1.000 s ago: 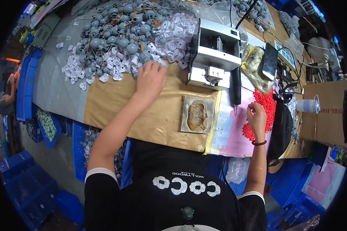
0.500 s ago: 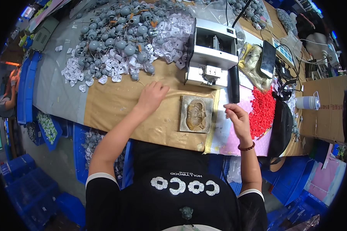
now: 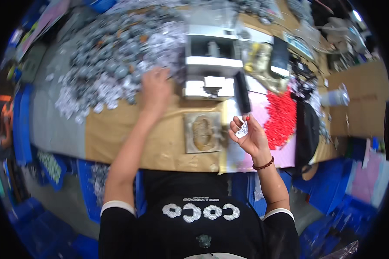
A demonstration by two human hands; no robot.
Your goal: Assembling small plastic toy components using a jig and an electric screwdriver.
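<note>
My left hand (image 3: pixel 156 91) reaches to the near edge of the heap, over small white plastic parts (image 3: pixel 166 43) and grey round parts (image 3: pixel 112 67). Motion smears its fingers, so whether they hold anything does not show. Palm up, my right hand (image 3: pixel 256 140) carries a flat white plastic part (image 3: pixel 242 129) in its curled fingers. A tiny red piece (image 3: pixel 247 118) shows at its thumb and fingertip. Between the hands, a square metal mould block (image 3: pixel 189 143) with a brownish shaped hollow lies on the brown table covering.
Behind the block stands a white and black machine (image 3: pixel 214 64) with a black bar at its right. A heap of red pieces (image 3: pixel 281 123) lies right of my right hand, beside a black bag (image 3: pixel 307 129). Farther right are a cup (image 3: pixel 335 97) and a cardboard box (image 3: pixel 363 101).
My left hand has moved forward to the heap. My right hand has turned palm up, and the white part and red piece now show in it. The whole view has shifted.
</note>
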